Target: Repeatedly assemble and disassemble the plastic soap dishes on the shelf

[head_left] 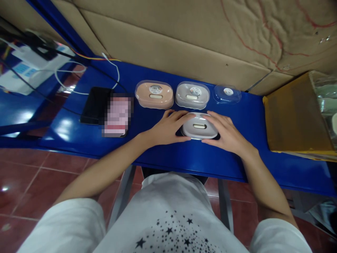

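Observation:
My left hand [170, 128] grips the left side of a grey oval plastic box [201, 131], thumb at the near edge and fingers along the far edge. From the right, my right hand [225, 131] holds the same box in a like way. A pale oblong piece shows in the middle of its top. Just behind it stand a peach oval box [162, 102] and another grey oval box [181, 96], each under a clear cover with a round sticker. Farther right lies a clear oval lid [222, 96], also with a sticker.
On the blue table [184, 158], a phone with a blurred screen [117, 117] lies by a black flat object [96, 105] at left. White cables and a power strip [34, 59] are beyond. An open cardboard box [295, 119] with clear plastic pieces stands right; cardboard [158, 38] lines the back.

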Motion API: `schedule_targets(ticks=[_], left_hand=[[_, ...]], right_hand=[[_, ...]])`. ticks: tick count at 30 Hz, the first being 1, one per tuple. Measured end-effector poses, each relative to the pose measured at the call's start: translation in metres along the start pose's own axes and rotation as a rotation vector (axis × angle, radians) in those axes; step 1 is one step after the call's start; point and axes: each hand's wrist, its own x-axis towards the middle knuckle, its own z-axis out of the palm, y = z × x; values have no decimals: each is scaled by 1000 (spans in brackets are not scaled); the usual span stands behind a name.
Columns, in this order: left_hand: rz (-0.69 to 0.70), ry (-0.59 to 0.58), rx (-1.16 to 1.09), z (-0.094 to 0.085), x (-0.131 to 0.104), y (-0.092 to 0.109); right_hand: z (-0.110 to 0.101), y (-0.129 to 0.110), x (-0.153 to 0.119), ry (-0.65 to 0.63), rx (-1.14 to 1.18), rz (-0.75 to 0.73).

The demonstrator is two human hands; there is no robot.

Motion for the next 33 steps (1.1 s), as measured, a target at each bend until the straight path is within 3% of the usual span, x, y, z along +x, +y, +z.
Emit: schedule_targets(ticks=[14,18,21,24,27,33], left_hand=[[22,-2,51,-3,-1,-1],[-22,-25,59,-4,-1,-3],[-42,-46,42,-6,-1,-4],[-45,-52,3,-8,-1,-5],[-35,-41,9,-9,-1,-3],[-10,-36,20,-6,-2,-1]], right_hand=[[2,-16,3,42,-111,-1],[-3,14,5,92,64,-9],[-2,51,8,230,15,162],[4,79,10,235,-105,328],[7,85,10,222,-160,351],[1,76,4,263,-212,277]])
